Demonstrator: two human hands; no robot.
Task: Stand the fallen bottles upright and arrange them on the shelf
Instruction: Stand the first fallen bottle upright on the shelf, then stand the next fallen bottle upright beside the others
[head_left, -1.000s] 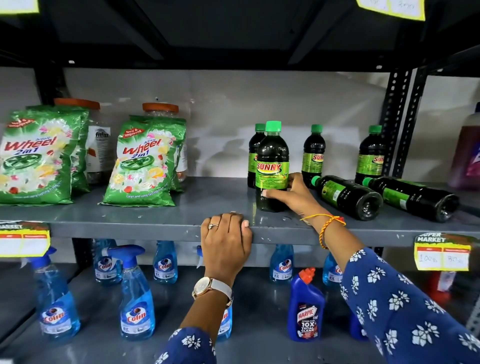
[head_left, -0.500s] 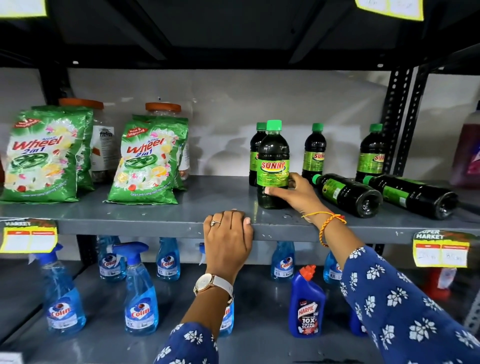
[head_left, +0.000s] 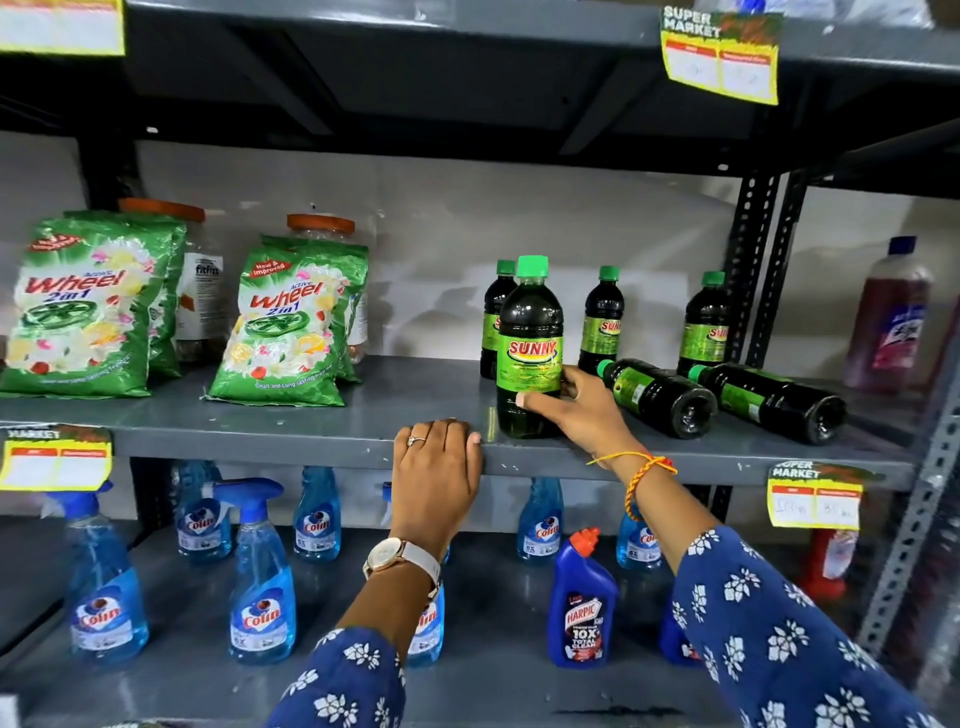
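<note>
On the grey middle shelf (head_left: 311, 423), my right hand (head_left: 571, 410) grips the lower part of an upright dark Sunny bottle (head_left: 529, 343) with a green cap, standing near the front edge. Three more Sunny bottles stand behind it: one (head_left: 491, 317) partly hidden, one (head_left: 602, 317) in the middle and one (head_left: 705, 322) by the upright post. Two bottles lie on their sides, bases toward me: the nearer one (head_left: 660, 397) just right of my right hand, the other (head_left: 774, 402) further right. My left hand (head_left: 436, 467) rests over the shelf's front edge, fingers curled on it.
Green Wheel detergent bags (head_left: 285, 322) and orange-lidded jars (head_left: 319, 228) fill the shelf's left part. A purple bottle (head_left: 891, 312) stands in the bay to the right. On the lower shelf stand several blue Colin sprays (head_left: 262, 577) and a blue Harpic bottle (head_left: 582, 603). Price tags (head_left: 813, 493) hang off shelf edges.
The view has tilted and come closer. My right hand keeps hold of the upright bottle, which has stayed near the front edge. My left hand has stayed on the edge.
</note>
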